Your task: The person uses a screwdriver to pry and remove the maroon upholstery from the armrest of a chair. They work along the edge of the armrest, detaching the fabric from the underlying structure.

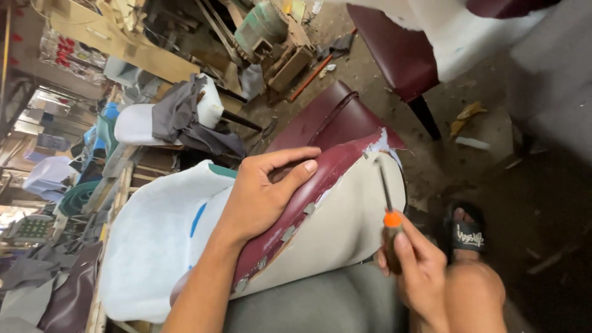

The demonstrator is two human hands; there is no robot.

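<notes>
Cluttered workshop floor behind, the left hand (262,197) grips the maroon cover (320,179) at 9 o'clock of the screwdriver (388,216) clenched in the right hand (419,271), whose tip could slip and jab fingers

1. Seat cover (320,176) is showing glossy maroon, its stapled edge fraying to pale blue-white.
2. Seat underside (345,228) is appearing plain cream.
3. Screwdriver (390,229) is displaying an orange collar above a dark brown handle and a grey metal shaft.
4. Foam pad (154,240) is looking white, with a blue streak.
5. Sandal (465,233) is showing black with white lettering.
6. Chair (401,52) behind is showing maroon with a black leg.
</notes>
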